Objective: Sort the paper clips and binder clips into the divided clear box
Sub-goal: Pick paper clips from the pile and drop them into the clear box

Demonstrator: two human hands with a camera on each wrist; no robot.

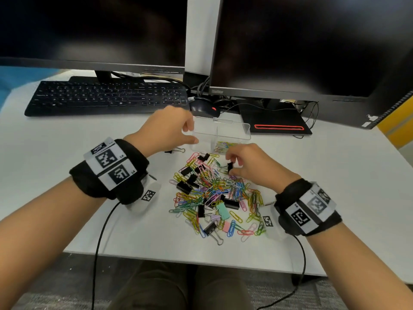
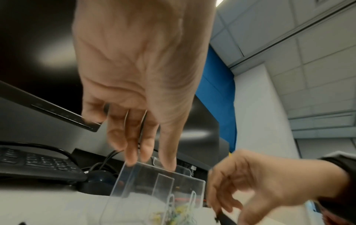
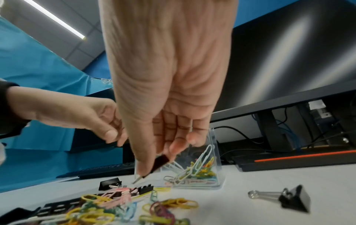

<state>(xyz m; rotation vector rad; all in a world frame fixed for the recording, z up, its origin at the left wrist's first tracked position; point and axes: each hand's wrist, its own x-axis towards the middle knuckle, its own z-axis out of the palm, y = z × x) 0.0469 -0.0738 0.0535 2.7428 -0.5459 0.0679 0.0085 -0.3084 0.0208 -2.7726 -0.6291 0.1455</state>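
The divided clear box (image 1: 232,130) stands behind a mixed pile of coloured paper clips and black binder clips (image 1: 212,193). Its right compartment holds paper clips (image 1: 225,145); the left one looks empty. My left hand (image 1: 192,133) holds the box's left end, thumb on the near wall and fingers (image 2: 131,159) on the rim of the box (image 2: 163,187). My right hand (image 1: 232,170) hovers over the pile's far edge, just in front of the box. It pinches a black binder clip (image 1: 229,166) between thumb and fingers, and the clip (image 3: 159,163) hangs tilted with its wire handle down.
A stray binder clip (image 1: 175,150) lies left of the box. Behind the box are a keyboard (image 1: 107,97), a mouse (image 1: 204,107), two monitors and a monitor base (image 1: 277,125). The desk's front edge (image 1: 178,257) is close below the pile. Cables run from both wristbands.
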